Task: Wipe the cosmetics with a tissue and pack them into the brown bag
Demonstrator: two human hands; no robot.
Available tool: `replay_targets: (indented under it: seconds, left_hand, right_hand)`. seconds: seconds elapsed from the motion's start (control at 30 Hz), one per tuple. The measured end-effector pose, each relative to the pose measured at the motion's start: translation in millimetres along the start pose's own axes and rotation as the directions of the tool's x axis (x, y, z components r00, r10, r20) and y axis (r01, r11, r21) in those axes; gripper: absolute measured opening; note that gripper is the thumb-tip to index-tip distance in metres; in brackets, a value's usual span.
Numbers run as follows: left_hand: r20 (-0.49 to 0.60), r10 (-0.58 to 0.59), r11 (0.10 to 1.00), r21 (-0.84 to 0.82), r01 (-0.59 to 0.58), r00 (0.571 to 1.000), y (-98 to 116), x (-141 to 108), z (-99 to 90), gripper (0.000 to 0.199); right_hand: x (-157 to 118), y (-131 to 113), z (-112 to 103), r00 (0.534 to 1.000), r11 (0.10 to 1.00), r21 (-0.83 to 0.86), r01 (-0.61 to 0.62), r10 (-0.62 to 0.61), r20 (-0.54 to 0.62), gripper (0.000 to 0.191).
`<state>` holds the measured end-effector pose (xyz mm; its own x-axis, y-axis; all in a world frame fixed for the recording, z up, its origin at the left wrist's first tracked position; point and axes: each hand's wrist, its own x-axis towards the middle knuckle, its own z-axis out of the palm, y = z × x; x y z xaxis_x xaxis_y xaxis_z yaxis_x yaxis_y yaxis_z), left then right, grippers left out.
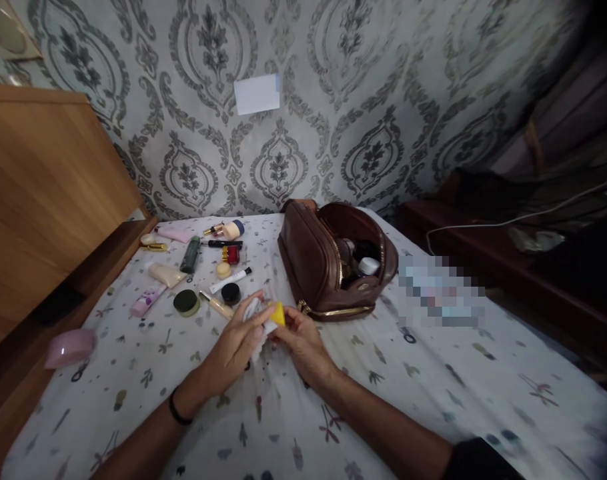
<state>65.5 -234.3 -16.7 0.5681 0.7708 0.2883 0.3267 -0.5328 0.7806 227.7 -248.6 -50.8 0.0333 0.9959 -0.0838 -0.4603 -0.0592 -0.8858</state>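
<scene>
Both hands meet over the patterned sheet, just in front of the brown cosmetic bag [303, 260]. My left hand [233, 350] is closed on a crumpled white tissue or wipe [257, 343], part of which hangs below the fingers. A small yellow item [277, 313] sits against the tissue, and my right hand [306, 347] grips it; its kind is mostly hidden by the fingers. Close beyond my left hand lie a black-lidded jar [230, 293] and a slim beige tube [218, 305]. The bag stands unzipped, with a white-lidded jar [368, 267] among dark things inside.
Several cosmetics spread to the left, among them a green jar [186, 303], a dark green bottle [190, 255], a cream tube [166, 274] and a pink tube [147, 300]. A pink container [71, 348] sits near the wooden panel [48, 200]. A patterned wall stands behind.
</scene>
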Motion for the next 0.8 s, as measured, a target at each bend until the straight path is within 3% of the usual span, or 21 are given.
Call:
replay_targets:
  seconds: [0.17, 0.33, 0.63, 0.8]
  left_hand:
    - [-0.033, 0.014, 1.0, -0.014, -0.015, 0.999, -6.8, 1.4, 0.0, 0.049]
    - [-0.061, -0.066, 0.994, -0.09, 0.061, 0.996, -8.0, 2.0, -2.1, 0.055]
    - [-0.128, -0.154, 0.983, -0.123, 0.138, 0.98, -2.7, 4.2, -1.1, 0.038]
    - [-0.239, -0.084, 0.996, -0.048, 0.075, 0.967, -3.1, 3.0, -0.1, 0.04]
  right_hand:
    - [-0.1, -3.5, 1.7, 0.999, 1.0, 0.014, 0.026, -0.026, 0.021, 0.046]
    - [-1.7, -6.4, 0.4, 0.997, 0.999, -0.012, 0.041, -0.041, 0.065, 0.052]
    - [-3.5, -10.0, 1.0, 0.987, 0.976, -0.161, 0.149, -0.136, 0.087, 0.046]
    - [-6.6, -5.8, 2.2, 0.966, 0.926, -0.293, 0.238, -0.194, 0.173, 0.04]
